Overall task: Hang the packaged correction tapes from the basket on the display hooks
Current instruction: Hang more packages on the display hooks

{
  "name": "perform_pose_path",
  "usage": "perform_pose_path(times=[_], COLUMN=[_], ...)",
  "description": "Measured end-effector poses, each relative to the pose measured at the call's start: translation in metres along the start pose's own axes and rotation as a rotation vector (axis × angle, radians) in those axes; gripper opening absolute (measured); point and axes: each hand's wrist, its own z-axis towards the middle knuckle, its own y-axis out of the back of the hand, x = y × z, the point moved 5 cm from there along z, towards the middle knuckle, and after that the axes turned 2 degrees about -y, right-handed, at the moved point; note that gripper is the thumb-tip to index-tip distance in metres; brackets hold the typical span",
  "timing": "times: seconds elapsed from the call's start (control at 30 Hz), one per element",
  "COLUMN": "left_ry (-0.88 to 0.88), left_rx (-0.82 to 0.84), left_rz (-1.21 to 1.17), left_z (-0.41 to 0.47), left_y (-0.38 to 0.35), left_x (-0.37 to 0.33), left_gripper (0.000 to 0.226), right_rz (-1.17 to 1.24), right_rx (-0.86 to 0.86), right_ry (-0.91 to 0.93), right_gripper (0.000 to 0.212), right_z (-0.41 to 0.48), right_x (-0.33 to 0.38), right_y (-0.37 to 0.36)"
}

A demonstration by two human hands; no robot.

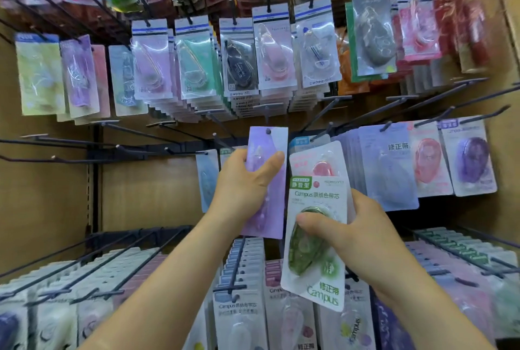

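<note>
My left hand grips a purple packaged correction tape and holds it upright against the display; the tip of a black hook shows through the hole at the top of its card. My right hand holds a small stack of packs, with a green Campus correction tape pack in front and a pink pack fanned behind it. My thumb presses on the green blister. The basket is out of view.
Several bare black hooks jut out to the left of the purple pack. Rows of hung packs fill the upper hooks, the right side and the lower rows. Wooden panels flank the display.
</note>
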Motion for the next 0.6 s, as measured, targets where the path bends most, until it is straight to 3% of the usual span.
perform_pose_path(times=[0.13,0.27,0.4,0.6], left_ry=[-0.006,-0.055,-0.008,-0.072], left_rx=[0.015,0.098,0.193,0.071], left_rz=[0.029,0.131,0.241,0.573], left_z=[0.002,-0.002,-0.014,0.019], left_y=[0.0,0.002,0.01,0.018], left_x=[0.007,0.005,0.021,0.032], left_gripper=[0.06,0.049,0.065,0.064], right_rz=[-0.026,-0.031,-0.066,-0.092], right_rx=[0.034,0.059,0.059,-0.046], right_ry=[-0.006,-0.034,-0.054,-0.024], right_gripper=[0.017,0.015,0.024,0.036], right_z=[0.004,0.013,0.022,0.037], right_x=[0.003,0.001,-0.008,-0.012], right_y=[0.001,0.002,0.002,0.005])
